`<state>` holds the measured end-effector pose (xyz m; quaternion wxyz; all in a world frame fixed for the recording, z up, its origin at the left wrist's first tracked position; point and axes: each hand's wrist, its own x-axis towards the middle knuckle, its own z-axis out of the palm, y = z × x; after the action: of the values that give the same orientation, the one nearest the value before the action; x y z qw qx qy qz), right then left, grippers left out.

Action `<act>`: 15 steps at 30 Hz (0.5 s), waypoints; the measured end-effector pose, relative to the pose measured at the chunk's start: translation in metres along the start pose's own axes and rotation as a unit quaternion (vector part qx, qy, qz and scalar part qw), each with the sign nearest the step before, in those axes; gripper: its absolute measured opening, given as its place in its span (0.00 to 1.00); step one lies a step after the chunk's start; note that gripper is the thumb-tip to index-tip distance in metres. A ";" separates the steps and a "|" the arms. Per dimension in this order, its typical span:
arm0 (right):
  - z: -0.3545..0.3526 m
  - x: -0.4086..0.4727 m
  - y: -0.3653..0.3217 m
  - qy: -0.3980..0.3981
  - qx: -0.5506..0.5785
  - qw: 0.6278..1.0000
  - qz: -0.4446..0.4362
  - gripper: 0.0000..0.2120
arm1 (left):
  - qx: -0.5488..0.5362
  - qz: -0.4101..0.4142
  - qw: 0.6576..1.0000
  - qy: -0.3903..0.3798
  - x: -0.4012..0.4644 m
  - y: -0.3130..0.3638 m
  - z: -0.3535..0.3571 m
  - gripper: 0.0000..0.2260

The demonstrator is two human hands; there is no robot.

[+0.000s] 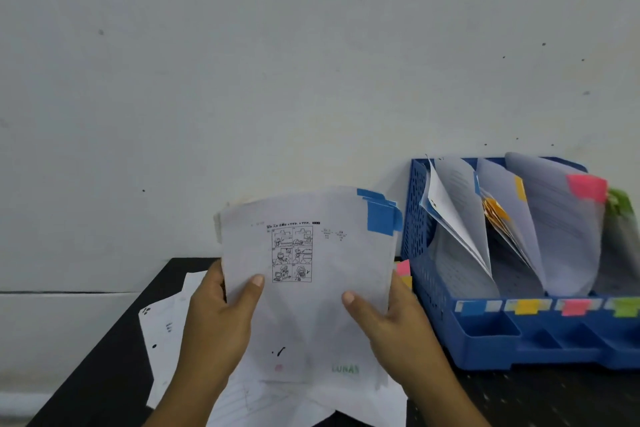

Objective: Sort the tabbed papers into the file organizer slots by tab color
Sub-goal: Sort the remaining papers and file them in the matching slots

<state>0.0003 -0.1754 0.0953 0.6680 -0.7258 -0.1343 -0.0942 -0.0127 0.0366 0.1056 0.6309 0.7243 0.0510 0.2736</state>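
Note:
I hold a small bundle of white papers (311, 305) upright in front of me, the top sheet printed with a comic strip. Several blue tabs (381, 215) stick out at its top right corner. My left hand (221, 315) grips the bundle's left edge, thumb on the front. My right hand (394, 319) grips its right edge the same way. To the right stands the blue file organizer (485, 336), its slots holding leaning papers. Its front rail carries a blue label (469, 308), a yellow label (526, 306), a pink label (575, 307) and a green label (627, 307).
More loose white sheets (166, 329) lie on the black table (104, 357) under my hands. A pink-tabbed sheet (403, 268) peeks out behind the bundle. In the organizer, a pink tab (587, 187) and a green tab (620, 201) show. A pale wall (277, 62) rises behind.

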 end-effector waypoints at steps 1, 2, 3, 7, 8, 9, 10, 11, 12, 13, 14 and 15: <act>-0.002 -0.001 0.004 -0.017 -0.004 0.999 0.029 0.18 | 0.002 -0.011 1.000 -0.002 0.000 -0.004 0.000 0.10; -0.005 -0.003 0.006 -0.032 -0.003 0.998 0.059 0.18 | -0.001 -0.022 1.000 -0.002 -0.001 -0.007 0.000 0.10; -0.008 -0.004 0.009 -0.044 -0.008 0.996 0.083 0.17 | -0.007 -0.031 0.999 0.002 0.000 -0.010 0.000 0.09; -0.016 -0.003 0.013 -0.054 -0.108 0.989 0.088 0.10 | -0.022 -0.043 0.999 0.002 0.005 -0.011 0.005 0.10; -0.017 -0.002 0.010 -0.048 -0.127 0.988 0.079 0.08 | -0.020 -0.042 0.999 -0.004 0.007 -0.010 0.006 0.10; -0.018 -0.001 0.007 -0.041 -0.142 0.987 0.069 0.07 | -0.017 -0.039 0.999 -0.010 0.009 -0.010 0.009 0.10; -0.020 0.000 0.001 -0.033 -0.149 0.987 0.056 0.06 | -0.011 -0.037 0.999 -0.015 0.011 -0.009 0.012 0.09; -0.022 0.002 -0.004 -0.026 -0.150 0.987 0.047 0.05 | -0.004 -0.035 0.999 -0.022 0.013 -0.009 0.016 0.09; -0.025 0.003 -0.009 -0.023 -0.144 0.988 0.041 0.05 | 0.004 -0.034 0.999 -0.030 0.015 -0.008 0.020 0.09; -0.029 0.005 -0.013 -0.022 -0.134 0.990 0.041 0.05 | 0.010 -0.033 0.999 -0.037 0.016 -0.007 0.024 0.09; -0.034 0.008 -0.017 -0.025 -0.125 0.991 0.046 0.05 | 0.012 -0.033 0.998 -0.042 0.018 -0.006 0.028 0.09; -0.039 0.010 -0.020 -0.028 -0.124 0.990 0.055 0.07 | 0.013 -0.033 0.998 -0.045 0.019 -0.004 0.033 0.08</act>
<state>0.0053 -0.2116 0.1204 0.5731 -0.8116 -0.1003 -0.0528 0.0196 0.0161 0.1064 0.6321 0.7417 0.0498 0.2187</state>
